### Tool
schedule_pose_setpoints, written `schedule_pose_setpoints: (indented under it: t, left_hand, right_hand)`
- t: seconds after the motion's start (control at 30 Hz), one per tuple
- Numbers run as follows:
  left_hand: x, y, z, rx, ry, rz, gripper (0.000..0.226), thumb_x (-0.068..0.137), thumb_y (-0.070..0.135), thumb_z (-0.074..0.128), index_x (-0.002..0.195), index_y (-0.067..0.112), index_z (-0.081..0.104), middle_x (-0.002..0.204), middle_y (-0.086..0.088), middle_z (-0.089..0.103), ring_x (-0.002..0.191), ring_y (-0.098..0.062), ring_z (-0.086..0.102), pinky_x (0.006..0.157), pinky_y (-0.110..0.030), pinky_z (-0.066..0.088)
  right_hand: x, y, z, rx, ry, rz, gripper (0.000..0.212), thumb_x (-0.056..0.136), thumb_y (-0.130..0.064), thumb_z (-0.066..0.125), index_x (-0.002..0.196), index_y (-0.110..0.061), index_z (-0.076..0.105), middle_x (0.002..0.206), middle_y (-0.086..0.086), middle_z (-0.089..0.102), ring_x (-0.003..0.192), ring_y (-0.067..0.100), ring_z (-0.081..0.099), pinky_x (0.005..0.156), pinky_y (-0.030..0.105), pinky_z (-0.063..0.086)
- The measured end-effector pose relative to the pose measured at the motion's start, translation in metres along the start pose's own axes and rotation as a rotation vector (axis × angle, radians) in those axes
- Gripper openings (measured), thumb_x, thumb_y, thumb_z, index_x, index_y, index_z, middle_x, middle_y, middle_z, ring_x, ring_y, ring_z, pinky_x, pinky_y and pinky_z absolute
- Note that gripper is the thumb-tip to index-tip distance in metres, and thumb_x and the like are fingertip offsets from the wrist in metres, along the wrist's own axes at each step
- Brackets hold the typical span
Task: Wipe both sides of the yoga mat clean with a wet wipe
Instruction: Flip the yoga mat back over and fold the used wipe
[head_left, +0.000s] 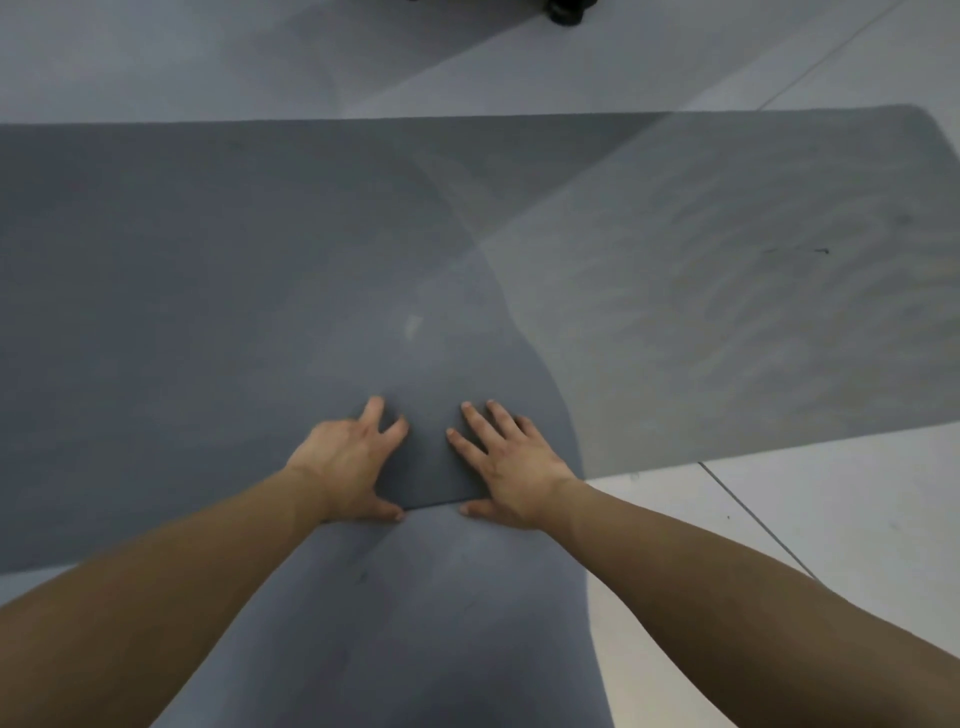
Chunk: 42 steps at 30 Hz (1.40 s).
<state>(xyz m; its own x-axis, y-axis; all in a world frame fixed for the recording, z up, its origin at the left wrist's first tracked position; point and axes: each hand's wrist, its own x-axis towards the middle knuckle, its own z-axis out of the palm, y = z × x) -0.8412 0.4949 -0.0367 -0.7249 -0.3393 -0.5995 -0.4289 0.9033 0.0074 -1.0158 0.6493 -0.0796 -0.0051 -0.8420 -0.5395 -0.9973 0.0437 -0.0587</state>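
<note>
pale tiled floor (857, 519) carries the grey yoga mat (208, 286), spread flat across it. both hands press on its near edge: left hand (348, 462) and right hand (511, 467) side by side, fingers (480, 426) straight and spread, thumbs below the edge. a dark object (569, 9) sits far behind.

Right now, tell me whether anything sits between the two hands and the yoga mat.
Nothing visible does. The left hand and right hand both lie directly on the grey yoga mat, fingers spread on top and thumbs at its near edge. No wet wipe shows in either hand or anywhere in view.
</note>
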Motion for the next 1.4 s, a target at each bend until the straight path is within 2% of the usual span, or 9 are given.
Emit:
schedule_pose_setpoints:
  t: [0.13,0.37,0.63,0.7,0.77,0.9,1.13,1.33,1.4]
  left_hand:
    - [-0.004,-0.002,0.002,0.020,-0.001,-0.001,0.115,0.070,0.085,0.055,0.159,0.025,0.013,0.159,-0.015,0.013,0.114,-0.030,0.061,0.093,-0.037,0.051]
    - [-0.005,-0.004,-0.013,0.120,-0.038,0.055,0.100,0.075,0.082,0.043,0.155,0.025,0.026,0.162,-0.020,0.020,0.117,-0.035,0.060,0.097,-0.040,0.050]
    - [-0.007,-0.004,-0.007,0.171,-0.058,0.048,0.098,0.079,0.084,0.039,0.157,0.027,0.022,0.165,-0.014,0.017,0.125,-0.033,0.055,0.103,-0.039,0.046]
    - [-0.007,-0.003,-0.005,0.177,-0.053,0.058,0.093,0.078,0.083,0.041,0.152,0.027,0.032,0.158,-0.010,0.032,0.120,-0.031,0.058,0.099,-0.039,0.049]
    - [-0.007,-0.004,-0.005,0.176,-0.009,0.099,0.075,0.080,0.078,0.042,0.135,0.028,0.047,0.136,-0.004,0.051,0.108,-0.028,0.063,0.090,-0.039,0.052]
    - [-0.014,-0.005,-0.012,0.158,0.062,0.181,0.044,0.087,0.061,0.037,0.109,0.028,0.056,0.108,0.002,0.064,0.096,-0.025,0.064,0.083,-0.039,0.053]
    - [-0.031,-0.006,-0.029,0.228,0.188,0.208,0.033,0.101,0.043,0.027,0.108,0.025,0.054,0.109,0.000,0.067,0.098,-0.029,0.064,0.079,-0.038,0.048]
    - [-0.043,-0.010,-0.071,0.255,0.281,0.100,0.019,0.099,0.030,0.037,0.108,0.023,0.052,0.106,-0.001,0.069,0.100,-0.029,0.063,0.074,-0.037,0.045]
    - [-0.047,-0.014,-0.089,0.240,0.383,0.111,0.010,0.093,0.028,0.049,0.100,0.023,0.054,0.094,0.000,0.070,0.092,-0.026,0.064,0.069,-0.036,0.047]
  right_hand:
    - [0.001,-0.003,0.003,0.025,0.004,0.018,0.091,0.089,-0.070,0.038,0.155,-0.026,-0.007,0.161,0.007,-0.019,0.146,0.037,-0.014,0.117,0.055,0.010]
    - [-0.001,-0.001,-0.007,0.060,-0.030,0.008,0.083,0.092,-0.065,0.036,0.155,-0.027,-0.003,0.161,0.007,-0.017,0.147,0.036,-0.013,0.118,0.053,0.011]
    - [-0.007,0.001,-0.018,0.161,-0.078,0.002,0.068,0.098,-0.059,0.029,0.155,-0.029,0.007,0.163,0.006,-0.005,0.148,0.035,-0.004,0.118,0.053,0.014]
    - [-0.009,-0.001,-0.021,0.177,-0.091,0.003,0.064,0.100,-0.056,0.026,0.155,-0.029,0.008,0.163,0.006,-0.003,0.147,0.036,-0.001,0.117,0.054,0.015]
    - [-0.010,-0.002,-0.024,0.193,-0.097,0.008,0.061,0.101,-0.054,0.024,0.155,-0.029,0.010,0.163,0.007,0.000,0.147,0.038,0.002,0.116,0.054,0.016]
    - [-0.014,-0.003,-0.031,0.235,-0.077,0.023,0.054,0.103,-0.049,0.022,0.153,-0.028,0.016,0.160,0.008,0.011,0.144,0.039,0.011,0.114,0.055,0.022]
    - [-0.022,0.000,-0.062,0.264,0.009,0.052,0.045,0.103,-0.045,0.025,0.137,-0.022,0.043,0.130,0.010,0.050,0.114,0.037,0.050,0.096,0.049,0.044]
    - [-0.038,0.002,-0.104,0.242,0.161,0.094,0.035,0.105,-0.037,0.028,0.114,-0.011,0.050,0.112,0.016,0.058,0.101,0.038,0.057,0.081,0.043,0.045]
    - [-0.042,0.005,-0.119,0.251,0.217,0.118,0.030,0.105,-0.034,0.028,0.112,-0.012,0.048,0.111,0.016,0.058,0.100,0.038,0.057,0.077,0.042,0.042]
